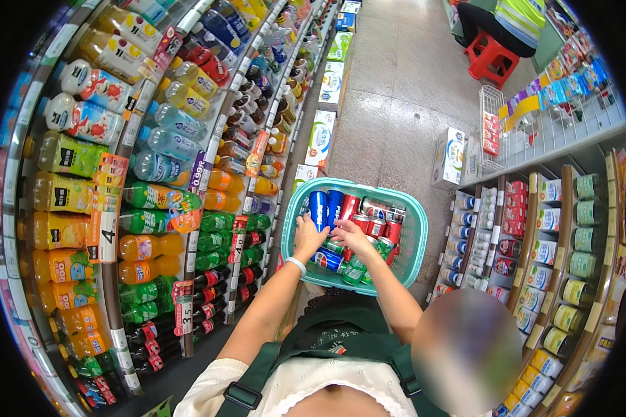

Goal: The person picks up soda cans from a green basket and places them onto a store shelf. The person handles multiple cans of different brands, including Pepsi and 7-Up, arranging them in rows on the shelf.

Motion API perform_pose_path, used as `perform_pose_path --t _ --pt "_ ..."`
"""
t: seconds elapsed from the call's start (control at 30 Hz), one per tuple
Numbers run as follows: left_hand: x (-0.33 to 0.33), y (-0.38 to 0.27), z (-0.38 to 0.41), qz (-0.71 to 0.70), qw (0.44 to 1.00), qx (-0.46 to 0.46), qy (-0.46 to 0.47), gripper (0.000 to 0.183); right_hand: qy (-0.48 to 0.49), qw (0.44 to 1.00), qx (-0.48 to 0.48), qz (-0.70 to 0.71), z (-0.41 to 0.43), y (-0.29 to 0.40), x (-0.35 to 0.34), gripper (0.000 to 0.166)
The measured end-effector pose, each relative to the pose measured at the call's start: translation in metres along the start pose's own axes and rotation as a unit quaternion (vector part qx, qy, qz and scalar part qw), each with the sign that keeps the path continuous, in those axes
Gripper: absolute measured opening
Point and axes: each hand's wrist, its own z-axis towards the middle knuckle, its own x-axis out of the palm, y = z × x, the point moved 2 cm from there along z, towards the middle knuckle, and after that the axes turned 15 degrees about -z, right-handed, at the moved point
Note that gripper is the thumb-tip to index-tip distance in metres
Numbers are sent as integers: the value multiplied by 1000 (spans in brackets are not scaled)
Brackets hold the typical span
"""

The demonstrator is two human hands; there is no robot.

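A teal plastic basket (421, 229) full of drink cans and bottles stands before me. My left hand (309, 235), with a pale band on the wrist, is over its left part, against the lower end of a blue Pepsi can (317, 206). Close to the lower end of a second blue Pepsi can (335, 203) is my right hand (350, 237), its fingers spread. Whether either hand grips a can is not plain. Red cans (349, 204) lie right of the blue ones. Nearer me are another Pepsi can (327, 259) and green drink containers (354, 271).
Shelves of bottled drinks (151, 258) rise on the left, with milk cartons (321, 138) along their foot. Shelves of jars and cans (545, 250) and a wire rack (558, 122) line the right. A person (519, 21) sits on a red stool (493, 57) farther up the aisle.
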Motion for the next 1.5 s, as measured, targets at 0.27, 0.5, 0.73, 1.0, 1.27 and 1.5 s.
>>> perform_pose_path --t 0.27,0.5,0.73,1.0,1.27,1.5 --pt "-14 22 0 -300 952 -38 45 44 40 996 60 52 25 -7 20 58" --pt "-58 18 -76 -525 812 -127 219 40 79 968 58 231 13 12 24 37" --pt "-118 31 -127 -682 711 -93 142 46 169 974 -85 125 -30 73 51 41" --pt "-256 1 -179 -529 829 182 -5 42 325 917 -226 -40 -98 161 106 59" --pt "-364 -32 -261 -326 876 353 -54 44 440 815 -306 -221 -174 217 168 65" --pt "-435 -64 -343 -359 844 384 -105 53 412 823 -387 -55 -229 296 212 60"
